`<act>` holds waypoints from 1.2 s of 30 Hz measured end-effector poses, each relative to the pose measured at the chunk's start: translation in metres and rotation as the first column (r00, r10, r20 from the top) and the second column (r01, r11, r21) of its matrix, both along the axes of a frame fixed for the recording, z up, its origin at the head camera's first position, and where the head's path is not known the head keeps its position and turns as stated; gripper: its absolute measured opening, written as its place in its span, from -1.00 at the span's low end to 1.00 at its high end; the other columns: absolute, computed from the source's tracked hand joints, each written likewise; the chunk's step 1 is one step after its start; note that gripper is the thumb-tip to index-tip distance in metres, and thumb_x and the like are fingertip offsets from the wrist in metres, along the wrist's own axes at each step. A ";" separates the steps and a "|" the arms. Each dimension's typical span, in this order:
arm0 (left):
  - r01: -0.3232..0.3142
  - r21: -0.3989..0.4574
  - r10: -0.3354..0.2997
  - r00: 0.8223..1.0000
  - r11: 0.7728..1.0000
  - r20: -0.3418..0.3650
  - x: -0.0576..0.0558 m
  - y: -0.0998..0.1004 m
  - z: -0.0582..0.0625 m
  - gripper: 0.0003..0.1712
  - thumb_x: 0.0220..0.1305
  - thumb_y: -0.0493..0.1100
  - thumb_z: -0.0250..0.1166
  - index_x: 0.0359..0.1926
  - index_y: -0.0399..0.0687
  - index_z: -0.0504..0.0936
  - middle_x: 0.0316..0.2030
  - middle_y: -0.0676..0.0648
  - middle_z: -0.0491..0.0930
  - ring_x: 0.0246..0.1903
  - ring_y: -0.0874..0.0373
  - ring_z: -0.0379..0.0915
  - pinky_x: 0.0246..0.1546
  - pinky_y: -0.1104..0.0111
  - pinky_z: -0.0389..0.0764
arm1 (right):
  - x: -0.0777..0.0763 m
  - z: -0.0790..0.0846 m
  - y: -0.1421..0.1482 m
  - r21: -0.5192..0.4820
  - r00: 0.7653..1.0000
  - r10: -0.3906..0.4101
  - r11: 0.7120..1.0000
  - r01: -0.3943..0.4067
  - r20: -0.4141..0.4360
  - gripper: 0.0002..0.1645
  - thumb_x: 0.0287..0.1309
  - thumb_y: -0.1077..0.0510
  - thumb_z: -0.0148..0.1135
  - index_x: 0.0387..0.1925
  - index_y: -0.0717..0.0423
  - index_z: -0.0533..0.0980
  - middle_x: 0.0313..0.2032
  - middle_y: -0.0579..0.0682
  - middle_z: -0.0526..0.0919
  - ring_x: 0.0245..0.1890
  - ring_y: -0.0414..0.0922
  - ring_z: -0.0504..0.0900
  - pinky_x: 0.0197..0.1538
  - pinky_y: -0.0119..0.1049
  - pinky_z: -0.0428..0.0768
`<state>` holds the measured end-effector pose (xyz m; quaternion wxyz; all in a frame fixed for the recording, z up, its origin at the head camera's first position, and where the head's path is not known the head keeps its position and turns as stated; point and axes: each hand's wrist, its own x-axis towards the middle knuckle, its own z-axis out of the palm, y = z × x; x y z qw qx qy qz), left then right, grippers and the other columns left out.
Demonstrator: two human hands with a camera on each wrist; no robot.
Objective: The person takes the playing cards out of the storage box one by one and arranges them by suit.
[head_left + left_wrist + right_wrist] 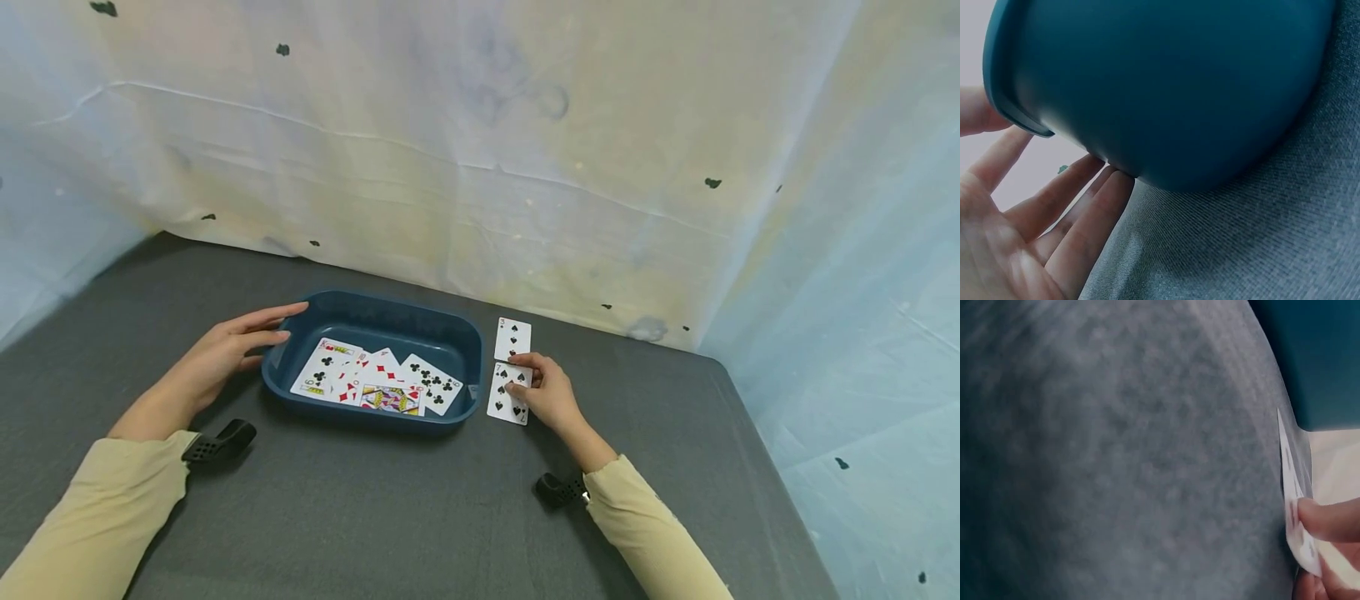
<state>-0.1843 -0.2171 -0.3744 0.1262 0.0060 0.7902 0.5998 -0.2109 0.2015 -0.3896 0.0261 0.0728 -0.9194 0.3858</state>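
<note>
At the left end of the dark blue basin, my left hand holds the wall, with digits over the rim and other fingertips against the outside. Several loose playing cards lie face up and overlapping inside, among them clubs, diamonds and court cards. To the right of the basin, my right hand pinches a seven of spades. In the right wrist view this card is tilted and bent at the thumb. A three of spades lies just beyond it, partly covered by the fingers.
Dark grey cloth covers the table. A pale, stained sheet hangs along the back edge, with bluish sheets at both sides. Black wrist devices sit at both sleeve cuffs.
</note>
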 end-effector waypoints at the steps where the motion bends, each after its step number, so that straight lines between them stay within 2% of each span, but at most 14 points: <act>1: 0.000 0.000 0.000 1.000 1.000 -0.001 0.000 0.000 0.000 -0.32 0.45 0.05 0.02 0.49 0.06 0.07 0.51 -0.17 -0.18 0.44 -0.29 -0.27 0.23 -0.39 -0.05 | 0.000 0.000 0.000 0.018 1.000 0.000 1.000 0.000 -0.010 -0.57 -0.02 0.31 0.41 -0.03 0.15 0.59 -0.13 0.17 0.58 -0.34 -0.11 0.49 -0.30 -0.36 0.48; 3: -0.002 -0.002 0.002 1.000 1.000 -0.002 0.000 0.000 0.000 -0.32 0.45 0.05 0.03 0.49 0.06 0.07 0.51 -0.18 -0.17 0.44 -0.29 -0.27 0.23 -0.39 -0.05 | 0.000 -0.001 0.000 0.051 0.999 -0.001 0.999 0.003 -0.034 -0.58 -0.03 0.29 0.43 -0.05 0.17 0.60 -0.13 0.19 0.53 -0.25 -0.04 0.52 -0.22 -0.27 0.56; 6: -0.004 0.001 0.004 1.000 1.000 -0.002 0.000 0.000 0.000 -0.32 0.45 0.05 0.03 0.48 0.06 0.08 0.51 -0.18 -0.17 0.44 -0.29 -0.27 0.23 -0.39 -0.05 | 0.002 0.000 -0.001 0.091 0.997 -0.015 0.996 0.021 -0.070 -0.58 -0.07 0.27 0.46 -0.08 0.20 0.61 -0.13 0.21 0.52 -0.16 0.06 0.53 -0.10 -0.10 0.56; 11: -0.010 0.005 0.010 1.000 1.000 -0.001 0.001 0.001 0.000 -0.32 0.44 0.05 0.04 0.48 0.06 0.09 0.51 -0.18 -0.16 0.44 -0.28 -0.27 0.24 -0.38 -0.05 | 0.004 0.005 -0.005 0.111 0.996 -0.066 0.991 0.072 -0.058 -0.59 -0.06 0.20 0.48 -0.10 0.18 0.61 -0.12 0.18 0.55 -0.11 0.06 0.54 -0.05 -0.06 0.55; 14: -0.012 0.003 0.012 1.000 1.000 -0.003 0.001 0.001 0.000 -0.33 0.45 0.05 0.03 0.48 0.06 0.09 0.51 -0.18 -0.16 0.44 -0.28 -0.27 0.24 -0.39 -0.05 | 0.005 0.013 -0.012 0.039 0.996 -0.088 0.995 0.089 -0.023 -0.60 0.00 0.17 0.45 -0.07 0.16 0.60 -0.07 0.15 0.55 -0.07 0.05 0.56 -0.03 -0.07 0.58; 17: -0.009 0.005 0.009 1.000 1.000 -0.003 0.001 0.000 0.000 -0.33 0.45 0.05 0.03 0.48 0.07 0.09 0.51 -0.17 -0.16 0.44 -0.28 -0.26 0.24 -0.39 -0.05 | 0.007 0.025 -0.023 -0.083 0.995 -0.095 0.992 0.094 -0.011 -0.61 0.06 0.16 0.40 -0.05 0.18 0.59 -0.05 0.16 0.58 -0.06 0.04 0.57 0.01 -0.06 0.57; 21: -0.011 0.009 0.011 1.000 1.000 -0.002 0.001 0.001 0.000 -0.32 0.44 0.06 0.04 0.48 0.07 0.09 0.51 -0.18 -0.16 0.44 -0.27 -0.26 0.24 -0.38 -0.05 | 0.008 0.041 -0.044 -0.266 0.997 -0.072 0.962 0.061 -0.032 -0.62 0.11 0.19 0.36 -0.03 0.24 0.57 -0.06 0.17 0.62 -0.07 0.02 0.57 0.04 -0.09 0.56; 24: -0.013 0.011 0.013 1.000 1.000 -0.002 0.001 0.000 0.000 -0.34 0.45 0.04 0.03 0.48 0.08 0.09 0.51 -0.19 -0.16 0.43 -0.27 -0.25 0.24 -0.38 -0.04 | 0.007 0.050 -0.062 -0.353 0.998 -0.036 0.936 0.017 -0.048 -0.64 0.12 0.19 0.34 -0.04 0.25 0.57 -0.07 0.14 0.63 -0.09 -0.01 0.57 0.04 -0.13 0.56; 29: -0.027 0.003 0.027 1.000 1.000 -0.015 0.002 0.002 0.000 -0.34 0.44 0.03 0.05 0.47 0.07 0.11 0.51 -0.19 -0.17 0.43 -0.27 -0.25 0.24 -0.38 -0.05 | 0.006 0.059 -0.089 -0.408 1.000 0.011 0.913 -0.018 -0.019 -0.63 0.12 0.18 0.34 -0.03 0.23 0.57 -0.06 0.10 0.64 -0.11 -0.06 0.57 0.01 -0.22 0.57; 36: -0.039 -0.014 0.039 0.999 0.999 -0.026 0.003 0.003 0.000 -0.34 0.44 0.03 0.04 0.47 0.06 0.12 0.51 -0.20 -0.19 0.44 -0.28 -0.28 0.24 -0.39 -0.05 | 0.006 0.060 -0.112 -0.435 0.998 0.061 0.899 -0.054 0.002 -0.63 0.12 0.20 0.35 -0.03 0.23 0.57 -0.10 0.12 0.63 -0.14 -0.07 0.57 -0.05 -0.31 0.59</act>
